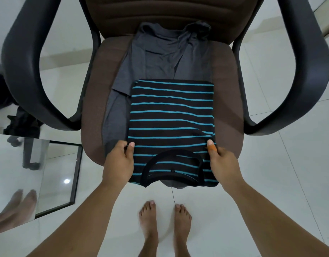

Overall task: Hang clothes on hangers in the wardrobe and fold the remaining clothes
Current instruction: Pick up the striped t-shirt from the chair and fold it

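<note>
Nearest the camera, two bare feet (164, 223) stood on the white tiled floor (271, 182), toes pointing toward the chair. Two bare forearms extended from the near edge up to the chair seat.

The left hand (119, 160) pinched the near left edge of the striped shirt (171, 117), thumb on top of the fabric and fingers curled under it. The right hand (222, 164) pinched the near right edge in the same manner; its thumb carried an orange wrap. The hands were well apart, one on each side of the collar (173, 167).

The striped shirt, black with teal bands, lay folded into a rectangle on the brown seat (91, 108) of the chair. Its collar end overhung the near edge of the seat, between the hands. Its far edge lay straight across the middle of the seat.

A grey garment (160, 58) lay crumpled beneath the striped shirt, extending to the far end of the seat and touching the backrest (160, 13). A grey portion also showed below the collar.

Black armrests (26, 62) curved on both sides of the seat. On the left, a mirror (56, 175) with a black frame lay against the floor.
</note>
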